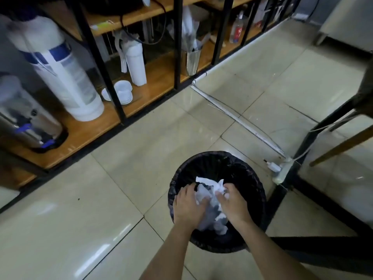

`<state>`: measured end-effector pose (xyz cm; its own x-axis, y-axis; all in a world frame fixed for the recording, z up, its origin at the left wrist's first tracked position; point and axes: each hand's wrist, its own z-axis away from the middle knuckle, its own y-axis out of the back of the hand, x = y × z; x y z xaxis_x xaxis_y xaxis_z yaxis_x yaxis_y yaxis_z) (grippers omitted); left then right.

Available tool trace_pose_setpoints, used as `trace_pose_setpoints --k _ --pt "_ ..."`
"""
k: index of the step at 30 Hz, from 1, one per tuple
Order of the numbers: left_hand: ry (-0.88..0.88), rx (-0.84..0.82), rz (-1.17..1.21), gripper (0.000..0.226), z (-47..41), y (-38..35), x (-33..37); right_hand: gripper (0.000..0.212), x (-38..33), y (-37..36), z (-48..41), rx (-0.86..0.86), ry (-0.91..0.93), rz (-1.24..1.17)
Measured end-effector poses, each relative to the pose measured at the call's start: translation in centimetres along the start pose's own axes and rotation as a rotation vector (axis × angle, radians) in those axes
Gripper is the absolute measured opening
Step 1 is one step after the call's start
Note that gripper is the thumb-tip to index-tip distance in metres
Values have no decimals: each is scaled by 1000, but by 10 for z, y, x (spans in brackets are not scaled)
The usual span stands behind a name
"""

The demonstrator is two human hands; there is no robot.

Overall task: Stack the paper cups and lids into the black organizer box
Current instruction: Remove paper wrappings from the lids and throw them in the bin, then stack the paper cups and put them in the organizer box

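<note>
Tile floor [141, 158] fills most of the view; shelf unit [125, 23] runs 9 to 1 o'clock. Black-lined bin [201, 164] sits at 6 o'clock. Over it, crumpled white wrapper [207, 201], plastic or paper, cannot tell which. Left hand [188, 207] and right hand [234, 205] are both pressed and curled onto the wrapper, one per side, holding it between them. Task items: sleeve of paper cups [136, 61] stands upright on lower shelf at approx. 11 o'clock, well apart from hands; organizer box and lids not in view. Handling est.: cups light, thin-walled, crush easily; grip stack at mid-height w/ full-hand wrap, support base, avoid squeezing rims.
</note>
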<state>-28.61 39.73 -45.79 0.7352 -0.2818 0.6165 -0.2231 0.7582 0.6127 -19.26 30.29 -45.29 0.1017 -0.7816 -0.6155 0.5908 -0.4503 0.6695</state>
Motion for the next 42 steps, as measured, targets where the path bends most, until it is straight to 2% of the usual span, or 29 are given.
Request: trace_pose_setpoints --k 2,5,10,16,20,27,33,39,42 --pt "-41 -134 -282 76 -10 -10 -13 67 20 -10 -9 -219 11 280" --pt "-103 -128 -423 75 3 4 -20 83 21 2 4 -348 -19 402" --pt "-89 29 -485 73 45 76 -7 83 -35 49 44 -182 156 393" --pt "-174 219 -316 68 110 186 65 82 -163 105 109 -97 477 412" --pt "-228 324 -201 66 157 264 120 80 -250 154 156 -42 619 373" --pt "-474 497 -111 66 213 359 223 79 -340 267 218 274 764 328" --pt "-732 502 -90 72 251 365 327 77 -336 359 254 562 695 319" --pt "-899 343 -84 83 280 314 421 77 -273 447 280 771 485 313" --pt "-986 257 -81 74 295 274 466 75 -231 489 297 870 360 287"
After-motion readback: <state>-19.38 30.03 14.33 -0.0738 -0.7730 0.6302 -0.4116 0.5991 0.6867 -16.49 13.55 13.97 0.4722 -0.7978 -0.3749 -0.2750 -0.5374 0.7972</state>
